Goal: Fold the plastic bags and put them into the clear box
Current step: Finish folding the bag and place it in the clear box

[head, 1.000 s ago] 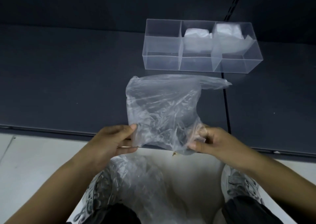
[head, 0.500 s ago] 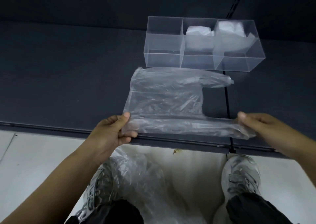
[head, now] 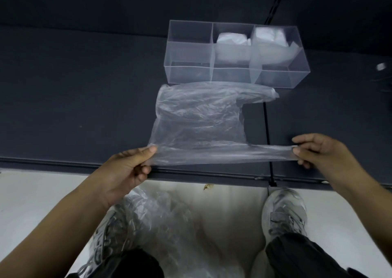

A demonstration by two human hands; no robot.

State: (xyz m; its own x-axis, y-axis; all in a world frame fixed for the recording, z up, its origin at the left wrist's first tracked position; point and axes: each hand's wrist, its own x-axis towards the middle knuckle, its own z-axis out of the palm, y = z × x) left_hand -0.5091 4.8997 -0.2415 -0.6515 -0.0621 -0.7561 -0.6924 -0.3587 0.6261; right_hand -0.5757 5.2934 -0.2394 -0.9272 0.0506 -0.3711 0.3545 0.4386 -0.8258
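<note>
At the desk's (head: 74, 97) near edge, the left hand (head: 127, 167) and right hand (head: 318, 152) each pinch an end of the plastic bag (head: 199, 116), which lies just before the clear box (head: 188, 74). Even tension should make a straight fold.

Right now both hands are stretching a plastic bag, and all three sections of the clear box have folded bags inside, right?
Only two do. The head view shows the clear box's left section empty; folded bags sit in the middle and right ones. Left hand and right hand do stretch the plastic bag.
</note>
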